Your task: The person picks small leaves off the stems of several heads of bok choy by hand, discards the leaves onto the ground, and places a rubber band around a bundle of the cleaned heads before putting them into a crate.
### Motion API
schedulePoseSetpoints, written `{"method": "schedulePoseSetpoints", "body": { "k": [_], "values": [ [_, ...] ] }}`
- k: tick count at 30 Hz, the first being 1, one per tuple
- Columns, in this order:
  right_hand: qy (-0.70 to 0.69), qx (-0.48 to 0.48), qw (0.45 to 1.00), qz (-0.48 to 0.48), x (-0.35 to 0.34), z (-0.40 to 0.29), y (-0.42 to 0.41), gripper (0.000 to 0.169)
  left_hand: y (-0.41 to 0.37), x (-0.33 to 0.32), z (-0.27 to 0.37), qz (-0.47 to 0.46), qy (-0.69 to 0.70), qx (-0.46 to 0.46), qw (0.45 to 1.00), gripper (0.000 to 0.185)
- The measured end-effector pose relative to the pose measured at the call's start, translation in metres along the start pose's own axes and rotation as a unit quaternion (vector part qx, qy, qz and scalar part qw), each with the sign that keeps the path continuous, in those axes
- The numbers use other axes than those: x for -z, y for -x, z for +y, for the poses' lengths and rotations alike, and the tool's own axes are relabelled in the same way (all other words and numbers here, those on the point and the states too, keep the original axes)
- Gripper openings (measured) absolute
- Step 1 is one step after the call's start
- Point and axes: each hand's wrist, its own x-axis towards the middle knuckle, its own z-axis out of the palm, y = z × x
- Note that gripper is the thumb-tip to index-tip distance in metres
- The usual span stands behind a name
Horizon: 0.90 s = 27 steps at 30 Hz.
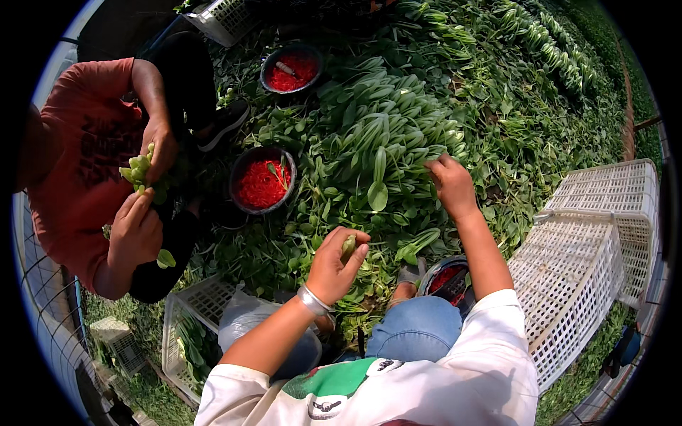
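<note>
My left hand (337,261), with a silver bracelet on the wrist, is curled around the pale green base of a leafy green (348,247). My right hand (452,183) is stretched forward at the near right edge of a large pile of leafy greens (389,117). Its thumb and fingertips are close together beside the stalks; whether they pinch a leaf cannot be told. Between my hands, a single rounded leaf (378,196) hangs from the pile's near edge. A smaller bunch (418,244) lies near my knees.
At left a co-worker in a red shirt (80,128) holds greens in both hands. Bowls of red ties (264,181) (292,69) stand ahead, another bowl (447,277) by my right knee. White plastic crates (570,266) are stacked at right; a crate with greens (176,341) is at left.
</note>
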Motion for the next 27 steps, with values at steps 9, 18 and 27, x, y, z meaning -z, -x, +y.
{"method": "schedulePoseSetpoints", "body": {
  "k": [9, 18, 27],
  "values": [
    [-0.440, -0.076, 0.890, -0.091, 0.090, -0.174, 0.000, 0.046, 0.007, 0.008, 0.024, 0.017, 0.259, 0.030, 0.965, 0.019],
    [-0.481, -0.094, 0.869, -0.064, 0.095, -0.205, 0.023, 0.042, 0.024, 0.022, 0.031, 0.033, 0.184, -0.052, 0.981, 0.014],
    [-0.398, -0.076, 0.908, -0.107, 0.091, -0.215, 0.021, 0.036, 0.021, 0.025, 0.025, 0.055, 0.239, -0.087, 0.966, 0.033]
  ]
}}
